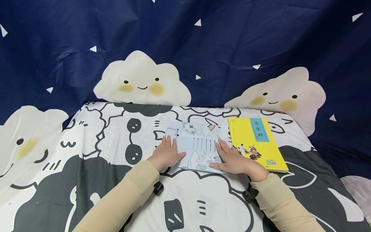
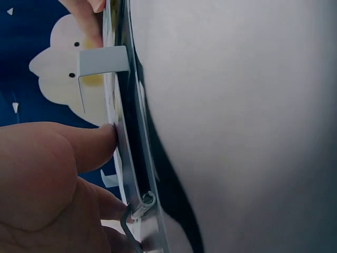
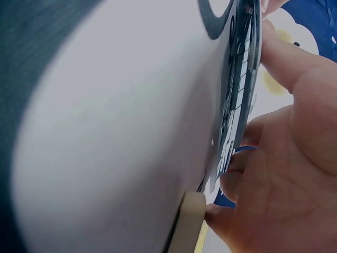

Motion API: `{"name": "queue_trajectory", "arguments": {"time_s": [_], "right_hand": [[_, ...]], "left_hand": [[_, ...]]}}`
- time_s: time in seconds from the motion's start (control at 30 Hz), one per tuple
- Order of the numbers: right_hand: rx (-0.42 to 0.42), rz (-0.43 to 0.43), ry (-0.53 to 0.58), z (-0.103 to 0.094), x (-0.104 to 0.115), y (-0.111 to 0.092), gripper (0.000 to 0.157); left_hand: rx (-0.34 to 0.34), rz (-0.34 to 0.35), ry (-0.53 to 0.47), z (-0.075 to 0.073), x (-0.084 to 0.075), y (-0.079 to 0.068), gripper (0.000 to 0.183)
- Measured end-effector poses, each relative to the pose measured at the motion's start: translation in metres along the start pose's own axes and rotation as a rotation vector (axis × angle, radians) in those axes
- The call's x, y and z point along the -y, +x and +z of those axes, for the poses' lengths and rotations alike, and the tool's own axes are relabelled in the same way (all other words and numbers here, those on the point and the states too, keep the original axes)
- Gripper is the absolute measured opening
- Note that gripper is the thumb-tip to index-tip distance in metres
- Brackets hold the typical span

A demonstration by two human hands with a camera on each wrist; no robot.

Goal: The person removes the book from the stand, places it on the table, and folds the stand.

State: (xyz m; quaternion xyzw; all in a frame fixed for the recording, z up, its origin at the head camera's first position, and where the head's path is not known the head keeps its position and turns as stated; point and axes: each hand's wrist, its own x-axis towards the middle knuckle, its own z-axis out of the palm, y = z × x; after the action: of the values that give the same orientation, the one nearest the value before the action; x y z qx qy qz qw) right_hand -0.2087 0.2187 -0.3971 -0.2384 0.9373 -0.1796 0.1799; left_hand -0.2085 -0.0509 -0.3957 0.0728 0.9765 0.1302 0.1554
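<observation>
A pale blue book stand (image 1: 200,144) printed with unicorns and a rainbow lies folded flat on the bedding. My left hand (image 1: 167,154) rests on its left part, fingers stretched forward and thumb toward the middle. On the right edge lies my right hand (image 1: 233,159), with fingers extended and its thumb over the near corner. A bent page clip (image 2: 102,61) and a metal hinge rod (image 2: 144,205) stick out at the near edge in the left wrist view. The stand's slotted panel (image 1: 197,142) faces up.
Just right of my right hand is a yellow book (image 1: 256,141) with a blue title panel, lying flat. Black-and-white cartoon bedding (image 1: 203,196) spreads under everything. Behind it hangs a dark blue curtain (image 1: 220,42) with clouds and small white triangles.
</observation>
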Motion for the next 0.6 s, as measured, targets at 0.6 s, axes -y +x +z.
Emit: {"name": "queue_trajectory", "arguments": {"time_s": [0.6], "right_hand": [[-0.003, -0.016, -0.003, -0.001, -0.001, -0.002, 0.104]], "left_hand": [[0.086, 0.191, -0.038, -0.006, 0.018, -0.005, 0.108]]}}
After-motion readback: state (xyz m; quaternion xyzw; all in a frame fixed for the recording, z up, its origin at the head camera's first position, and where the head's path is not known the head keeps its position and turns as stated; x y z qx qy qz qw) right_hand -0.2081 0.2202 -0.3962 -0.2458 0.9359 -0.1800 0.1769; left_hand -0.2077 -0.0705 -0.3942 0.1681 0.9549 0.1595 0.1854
